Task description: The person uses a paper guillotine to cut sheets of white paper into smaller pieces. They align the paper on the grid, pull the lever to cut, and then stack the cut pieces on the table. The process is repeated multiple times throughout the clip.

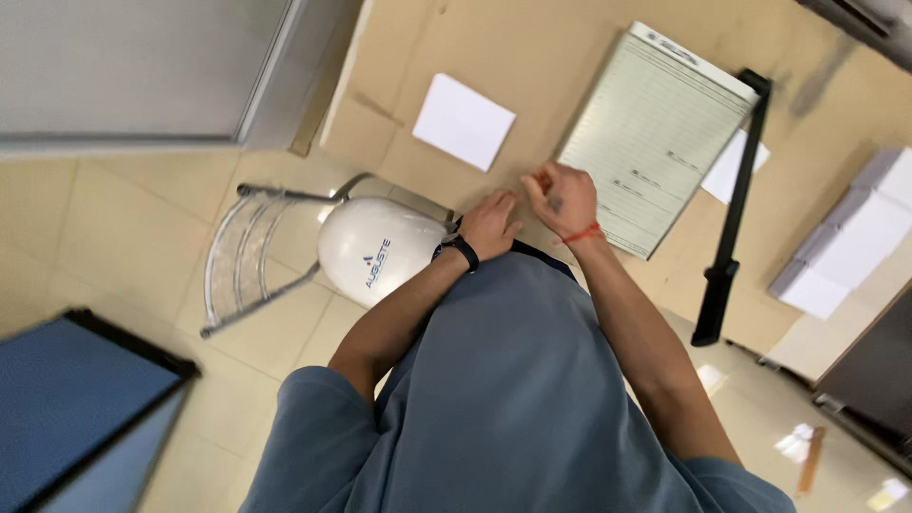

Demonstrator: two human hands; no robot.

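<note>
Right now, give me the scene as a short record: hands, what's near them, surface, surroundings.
left hand: left hand, black wristband, fingers curled, nothing seen held
right hand: right hand, red wrist thread, loosely closed, contents not visible
nearest thing: paper cutter, gridded board, black arm lowered along its far side
surface: cardboard-covered table
also on it: white paper sheet; white paper stacks
beside table: white chair with metal frame

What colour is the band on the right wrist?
Red: a thin band on the right wrist, seen best in the head view.
</note>
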